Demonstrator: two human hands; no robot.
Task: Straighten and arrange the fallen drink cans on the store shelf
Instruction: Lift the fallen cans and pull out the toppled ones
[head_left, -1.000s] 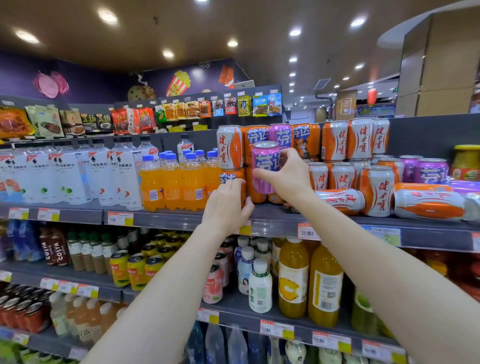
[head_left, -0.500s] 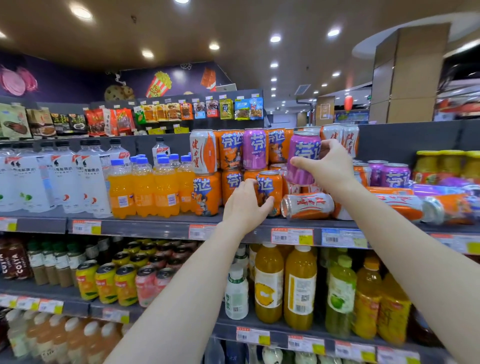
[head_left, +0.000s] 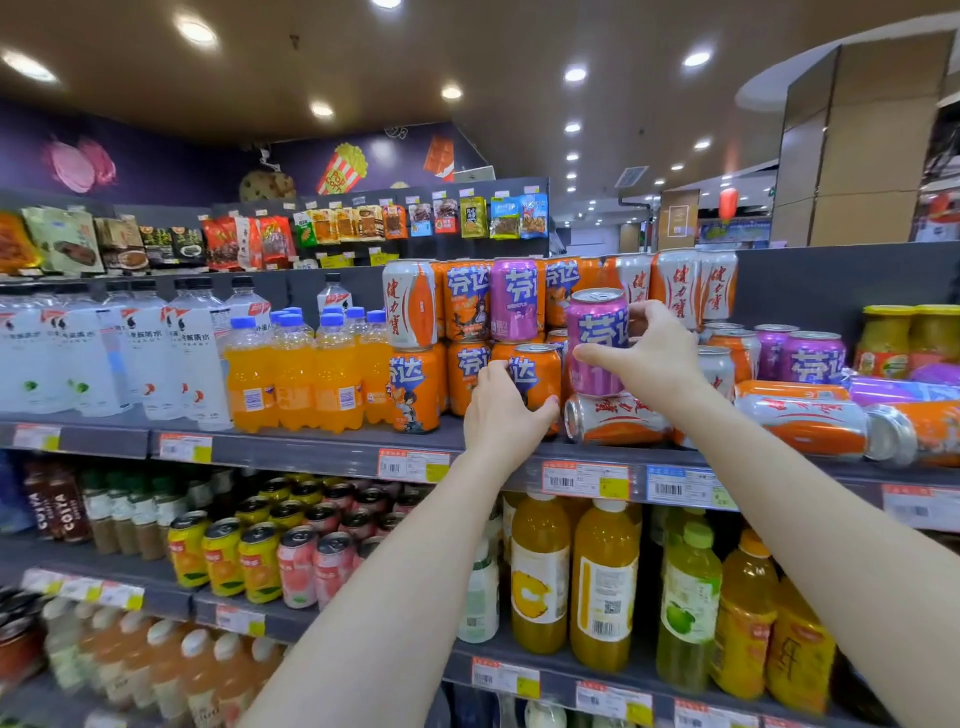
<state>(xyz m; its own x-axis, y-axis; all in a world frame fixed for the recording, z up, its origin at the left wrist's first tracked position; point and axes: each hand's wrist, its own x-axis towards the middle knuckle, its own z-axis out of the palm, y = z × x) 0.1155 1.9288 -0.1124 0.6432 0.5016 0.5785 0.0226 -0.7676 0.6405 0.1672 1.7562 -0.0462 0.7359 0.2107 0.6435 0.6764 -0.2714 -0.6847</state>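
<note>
The right hand (head_left: 655, 358) grips a purple can (head_left: 596, 340), thumb on the near side and fingers curled round the far side, holding it upright just above a white-and-orange can (head_left: 615, 420) that lies on its side on the shelf (head_left: 322, 451); whether the two touch cannot be told. At nine o'clock from the purple can, the left hand (head_left: 503, 413) wraps an upright orange can (head_left: 535, 376) standing near the front of the shelf, thumb at its lower right and fingers across its left face. From the lying can toward three o'clock, more fallen cans (head_left: 810, 423) stretch end to end along the shelf, white-and-orange ones and one orange, with a purple one on its side behind them. At twelve o'clock from the hands, stacked cans (head_left: 511, 301) stand upright in two tiers against the back panel. Toward nine o'clock on the same shelf stand small bottles of orange drink (head_left: 296, 379) and, beyond them, clear water bottles (head_left: 130, 358). At six o'clock, on the shelf below, tall juice bottles (head_left: 602, 587) stand in a row.
</note>
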